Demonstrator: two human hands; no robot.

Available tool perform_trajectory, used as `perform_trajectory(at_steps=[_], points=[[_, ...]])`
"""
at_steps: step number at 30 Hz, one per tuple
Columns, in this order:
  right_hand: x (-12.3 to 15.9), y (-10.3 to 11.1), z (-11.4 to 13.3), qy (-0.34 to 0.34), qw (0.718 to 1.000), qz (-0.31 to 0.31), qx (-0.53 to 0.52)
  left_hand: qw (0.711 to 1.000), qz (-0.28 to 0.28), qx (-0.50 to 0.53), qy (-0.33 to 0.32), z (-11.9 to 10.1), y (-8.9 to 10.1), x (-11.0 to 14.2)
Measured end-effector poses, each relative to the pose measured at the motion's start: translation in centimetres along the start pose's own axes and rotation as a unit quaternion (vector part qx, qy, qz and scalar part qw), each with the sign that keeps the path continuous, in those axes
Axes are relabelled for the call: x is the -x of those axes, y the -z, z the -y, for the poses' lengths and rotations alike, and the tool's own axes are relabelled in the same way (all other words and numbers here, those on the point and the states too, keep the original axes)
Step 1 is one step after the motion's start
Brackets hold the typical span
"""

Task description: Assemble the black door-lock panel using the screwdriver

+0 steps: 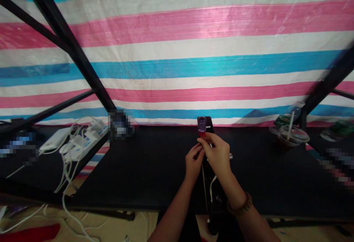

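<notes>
At the middle of the black table, my right hand [217, 152] is closed in a pinch at the red lower end of a small see-through purple object [202, 124]. Its exact kind does not show. My left hand [193, 162] is just to the left and lower, fingertips drawn together close to the right hand's fingers; whatever they hold is hidden. Behind the purple object lies a flat black item [209, 121], mostly covered by my hands. A white cable [211, 189] runs below, between my forearms. A bracelet [243, 204] circles my right wrist.
On the left, a white power strip [84, 148] carries plugs and tangled cables, with a white box [55, 138] beside it. A lidded plastic cup [293, 135] with a straw and a clear bottle [284, 120] are at the right. Black metal posts [83, 66] frame the table before a striped sheet [193, 65].
</notes>
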State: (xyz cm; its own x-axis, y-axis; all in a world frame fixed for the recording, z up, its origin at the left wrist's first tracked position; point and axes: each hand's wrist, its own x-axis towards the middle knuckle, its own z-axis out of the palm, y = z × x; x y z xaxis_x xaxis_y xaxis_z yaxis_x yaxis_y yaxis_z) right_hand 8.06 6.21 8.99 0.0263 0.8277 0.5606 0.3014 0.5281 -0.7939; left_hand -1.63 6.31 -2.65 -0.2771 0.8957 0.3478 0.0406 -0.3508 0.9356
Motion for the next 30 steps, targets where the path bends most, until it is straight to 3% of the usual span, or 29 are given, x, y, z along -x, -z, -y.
perform_trajectory(at_steps=[2, 5, 9, 14, 20, 26, 30], points=[[0.00, 0.01, -0.13, -0.017, 1.000, 0.009, -0.011, 1.000, -0.002, -0.002, 0.002, 0.16, 0.04, -0.01], [-0.06, 0.10, -0.11, 0.009, 1.000, 0.027, 0.008, 1.000, -0.004, -0.001, 0.003, 0.37, 0.03, -0.04], [-0.07, 0.12, 0.15, 0.041, 0.999, 0.000, 0.034, 1.000, 0.000, 0.002, -0.002, 0.42, -0.03, -0.05], [-0.03, 0.12, -0.13, 0.009, 1.000, 0.006, 0.010, 1.000, -0.004, -0.002, -0.003, 0.51, 0.05, -0.01], [-0.09, 0.21, 0.33, 0.047, 0.998, 0.002, 0.031, 1.000, -0.002, 0.004, -0.007, 0.36, -0.04, -0.07], [-0.06, 0.20, -0.08, 0.020, 1.000, 0.013, 0.004, 1.000, -0.003, 0.002, -0.004, 0.41, -0.02, -0.07], [-0.09, 0.17, -0.05, 0.040, 0.999, 0.009, 0.027, 1.000, -0.008, 0.000, 0.000, 0.53, -0.03, -0.07]])
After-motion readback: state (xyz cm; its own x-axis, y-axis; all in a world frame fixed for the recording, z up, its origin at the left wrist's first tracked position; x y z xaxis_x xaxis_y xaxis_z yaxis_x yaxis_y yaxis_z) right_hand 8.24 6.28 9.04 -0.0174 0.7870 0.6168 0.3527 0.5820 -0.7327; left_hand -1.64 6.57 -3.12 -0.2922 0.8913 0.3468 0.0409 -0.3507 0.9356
